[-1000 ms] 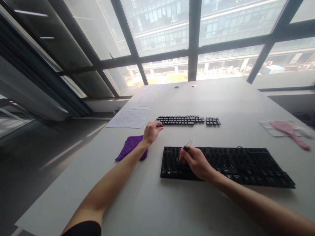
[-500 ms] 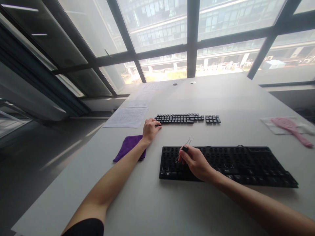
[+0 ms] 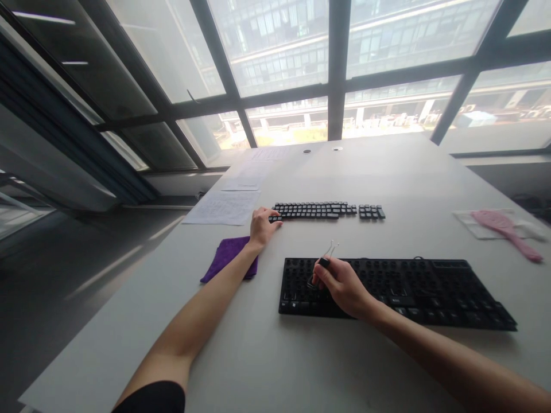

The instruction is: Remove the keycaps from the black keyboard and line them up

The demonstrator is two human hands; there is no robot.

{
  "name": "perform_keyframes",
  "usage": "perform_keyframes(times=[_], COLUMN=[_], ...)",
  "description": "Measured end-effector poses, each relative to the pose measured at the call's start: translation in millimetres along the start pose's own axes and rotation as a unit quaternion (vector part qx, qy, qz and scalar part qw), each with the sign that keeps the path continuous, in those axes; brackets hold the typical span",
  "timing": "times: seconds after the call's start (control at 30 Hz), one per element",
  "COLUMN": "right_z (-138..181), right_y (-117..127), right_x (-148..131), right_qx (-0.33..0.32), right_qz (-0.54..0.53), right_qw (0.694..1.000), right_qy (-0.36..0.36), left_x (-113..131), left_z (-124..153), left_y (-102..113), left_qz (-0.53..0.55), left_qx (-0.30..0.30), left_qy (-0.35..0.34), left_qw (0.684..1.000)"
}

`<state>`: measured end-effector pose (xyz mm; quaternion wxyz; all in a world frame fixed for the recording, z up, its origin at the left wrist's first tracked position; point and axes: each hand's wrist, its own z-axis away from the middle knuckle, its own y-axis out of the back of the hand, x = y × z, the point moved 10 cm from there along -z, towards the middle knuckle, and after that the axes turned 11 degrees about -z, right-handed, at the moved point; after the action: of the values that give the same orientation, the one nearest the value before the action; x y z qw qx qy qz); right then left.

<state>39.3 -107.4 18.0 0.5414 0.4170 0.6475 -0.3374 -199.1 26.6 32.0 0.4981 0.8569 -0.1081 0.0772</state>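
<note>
Black keycaps [image 3: 307, 210] lie in tight rows on the white table, with a separate number-pad block [image 3: 372, 212] to their right. At the rows' front left corner, my left hand [image 3: 263, 225] has its thumb and index finger on either side of a keycap [image 3: 274, 218]. My right hand [image 3: 342, 281] is closed around a keycap puller [image 3: 324, 262], its two thin wire loops pointing up and away. This hand rests over the left part of a black keyboard [image 3: 430, 287], which is stripped of most of its caps and partly covered by the hand.
A folded purple cloth [image 3: 228, 259] lies beside my left forearm. Printed sheets [image 3: 224, 207] are at the table's left edge. On the right, a pink brush-shaped object [image 3: 501, 223] rests on a white sheet or bag. Large windows [image 3: 275, 51] stand behind the table.
My left thumb and index finger have spread slightly around the keycap at the row's corner, so more of the caps shows. My right hand keeps its hold on the puller. The view shifts slightly.
</note>
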Motion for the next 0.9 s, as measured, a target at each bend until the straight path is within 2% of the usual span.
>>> perform_keyframes(times=[0.17, 0.3, 0.4, 0.53, 0.67, 0.9], right_z=[-1, -2, -1, 1, 2, 5], right_y=[15, 18, 15, 3, -2, -6], right_x=[0, -7, -15, -18, -16, -19], right_qx=[0.054, 0.047, 0.029, -0.012, -0.036, -0.063], right_qz=[-0.031, -0.010, 0.045, 0.076, 0.094, 0.103], right_qw=[0.998, 0.999, 0.998, 0.996, 0.994, 0.991], right_qy=[0.005, 0.005, 0.019, 0.037, 0.037, 0.051], left_x=[12, 55, 102, 143, 152, 150], left_z=[8, 41, 83, 134, 152, 156], left_y=[21, 51, 65, 61, 49, 42], left_qz=[0.005, 0.051, 0.112, 0.197, 0.228, 0.222], left_qx=[0.001, -0.021, -0.089, -0.192, -0.216, -0.209], left_qy=[-0.014, -0.057, -0.102, -0.115, -0.111, -0.123], left_qw=[1.000, 0.997, 0.984, 0.954, 0.943, 0.944])
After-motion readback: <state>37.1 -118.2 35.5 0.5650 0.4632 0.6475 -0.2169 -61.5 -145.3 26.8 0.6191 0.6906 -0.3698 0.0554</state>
